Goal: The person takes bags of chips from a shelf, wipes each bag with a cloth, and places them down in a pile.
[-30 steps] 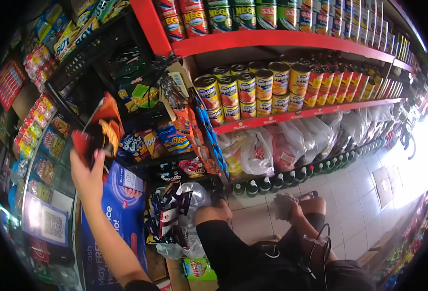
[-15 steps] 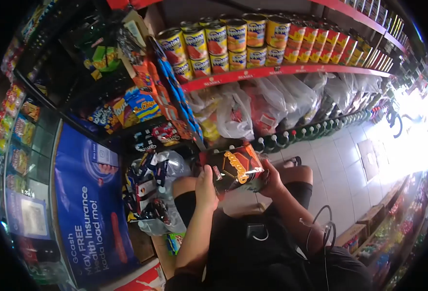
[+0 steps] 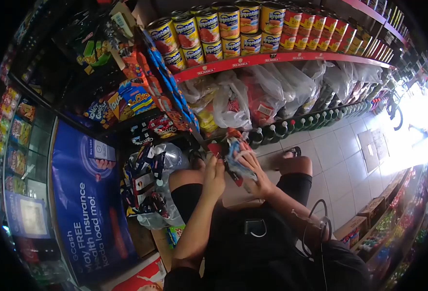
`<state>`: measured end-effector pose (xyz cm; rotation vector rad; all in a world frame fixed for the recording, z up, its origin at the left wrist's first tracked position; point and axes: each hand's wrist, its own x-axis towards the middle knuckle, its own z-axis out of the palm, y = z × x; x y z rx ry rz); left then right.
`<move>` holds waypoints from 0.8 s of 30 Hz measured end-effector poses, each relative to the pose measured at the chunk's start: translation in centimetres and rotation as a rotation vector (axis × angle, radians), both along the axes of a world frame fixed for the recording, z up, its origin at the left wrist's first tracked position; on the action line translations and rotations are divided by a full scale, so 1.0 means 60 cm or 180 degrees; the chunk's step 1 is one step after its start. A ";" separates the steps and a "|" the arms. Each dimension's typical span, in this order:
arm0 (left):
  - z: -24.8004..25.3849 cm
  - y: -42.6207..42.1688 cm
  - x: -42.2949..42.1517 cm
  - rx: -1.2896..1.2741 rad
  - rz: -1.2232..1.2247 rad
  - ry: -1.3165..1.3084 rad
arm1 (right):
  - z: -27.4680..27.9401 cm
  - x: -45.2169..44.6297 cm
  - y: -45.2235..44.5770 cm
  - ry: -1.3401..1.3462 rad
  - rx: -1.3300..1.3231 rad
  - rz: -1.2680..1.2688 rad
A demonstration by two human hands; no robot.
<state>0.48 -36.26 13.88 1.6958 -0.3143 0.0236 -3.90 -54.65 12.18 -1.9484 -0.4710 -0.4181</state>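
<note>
My left hand (image 3: 215, 175) grips one edge of a red and black snack packet (image 3: 217, 150), which is tilted so that its printed front hardly shows. Against the packet, my right hand (image 3: 255, 175) holds a crumpled, pale blue, white and red cloth (image 3: 238, 156), its fingers spread across it. Both hands are close together above my lap. Below and to the left of them lies a clear plastic bag (image 3: 172, 157) with dark wrappers (image 3: 143, 182).
Stacked cans (image 3: 209, 29) line a red-edged shelf (image 3: 243, 63). Under it hang plastic bags (image 3: 231, 104) beside a row of green bottles (image 3: 291, 127). Snack packs (image 3: 136, 99) fill a black rack on the left, above a blue poster (image 3: 85, 194). A cable (image 3: 315, 220) loops by my right forearm.
My left hand brought the packet from the left rack down to my lap. The packet has since turned edge-on, and the cloth in my right hand has come up over it.
</note>
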 end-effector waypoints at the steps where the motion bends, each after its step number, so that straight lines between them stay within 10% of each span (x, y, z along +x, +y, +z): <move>1: 0.001 -0.005 0.000 0.0135 -0.0107 -0.0227 | 0.033 0.023 -0.003 -0.0050 -0.0625 0.0051; 4: -0.028 0.012 0.005 0.0395 -0.0309 0.0240 | 0.000 0.074 -0.003 0.0831 0.0817 -0.0197; 11: 0.009 0.027 0.018 0.0391 -0.0611 -0.0270 | 0.079 -0.007 0.029 0.0388 -0.1156 0.0373; 24: 0.017 0.033 0.011 0.0896 -0.0648 -0.0531 | 0.074 0.003 0.017 0.0307 -0.1008 0.0452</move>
